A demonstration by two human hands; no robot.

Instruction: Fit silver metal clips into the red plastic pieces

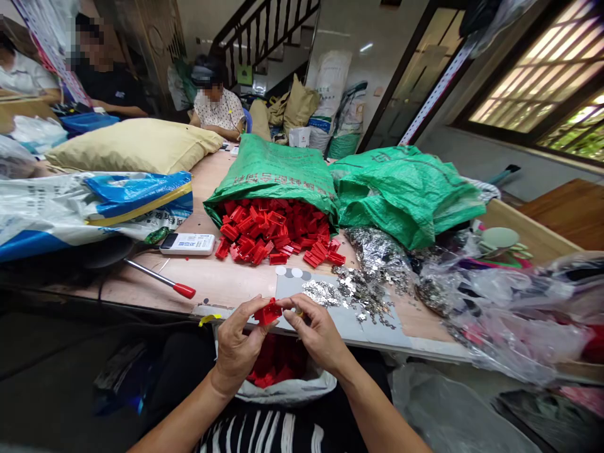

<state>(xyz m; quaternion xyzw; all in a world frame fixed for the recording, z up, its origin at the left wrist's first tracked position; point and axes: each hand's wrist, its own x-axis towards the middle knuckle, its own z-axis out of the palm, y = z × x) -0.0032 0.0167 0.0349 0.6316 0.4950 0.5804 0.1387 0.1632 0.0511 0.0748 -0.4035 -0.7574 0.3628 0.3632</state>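
Note:
A small red plastic part (268, 313), shaped like an open box, is held between the thumb and fingers of my left hand (240, 336). My right hand (315, 330) meets its right end, fingertips pinched together; anything between them is too small to make out. Below both hands, an open white bag (302, 391) on my lap holds more red parts (271, 365). Just beyond my hands, small flat silvery metal pieces (323, 292) lie on a grey sheet (287, 288). A heap of red plastic parts (264, 229) spills from a green woven sack (278, 167).
A second green sack (406, 189) and clear plastic bags (514, 308) crowd the right side. To the left are a white device (187, 244), a red-tipped metal lever (160, 277) and a tan sack (136, 146). Several people sit across the table, one in a dotted top (219, 113).

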